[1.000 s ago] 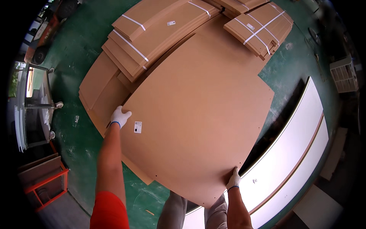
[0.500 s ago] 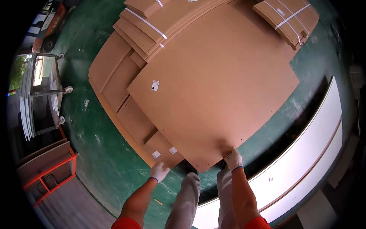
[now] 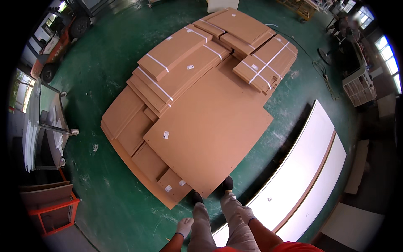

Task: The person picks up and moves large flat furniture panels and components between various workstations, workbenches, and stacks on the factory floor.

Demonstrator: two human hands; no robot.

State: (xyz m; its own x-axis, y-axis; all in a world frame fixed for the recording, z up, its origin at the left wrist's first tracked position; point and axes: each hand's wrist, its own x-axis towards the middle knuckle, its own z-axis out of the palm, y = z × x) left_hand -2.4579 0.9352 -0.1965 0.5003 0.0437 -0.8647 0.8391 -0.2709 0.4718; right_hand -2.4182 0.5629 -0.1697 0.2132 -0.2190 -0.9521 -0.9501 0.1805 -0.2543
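Note:
A large brown fibreboard panel [image 3: 210, 130] lies flat on a low pile of brown boards [image 3: 130, 126] on the green floor. My left hand [image 3: 184, 227], in a white glove, hangs by my left leg and holds nothing. Gloved as well, my right hand [image 3: 245, 213] hangs beside my right leg, fingers loose, empty. Both hands are off the panel. My black shoes [image 3: 212, 191] stand at the panel's near corner.
Strapped bundles of brown boards [image 3: 264, 61] sit at the pile's far side. Long white panels [image 3: 302, 168] lie on the floor to my right. A metal cart [image 3: 46, 126] and an orange frame [image 3: 52, 210] stand on the left, with a forklift [image 3: 54, 38] beyond them.
The big panel, held up by both hands a second ago, was lowered and let go; it now lies flat on the pile. Both hands have dropped to my sides.

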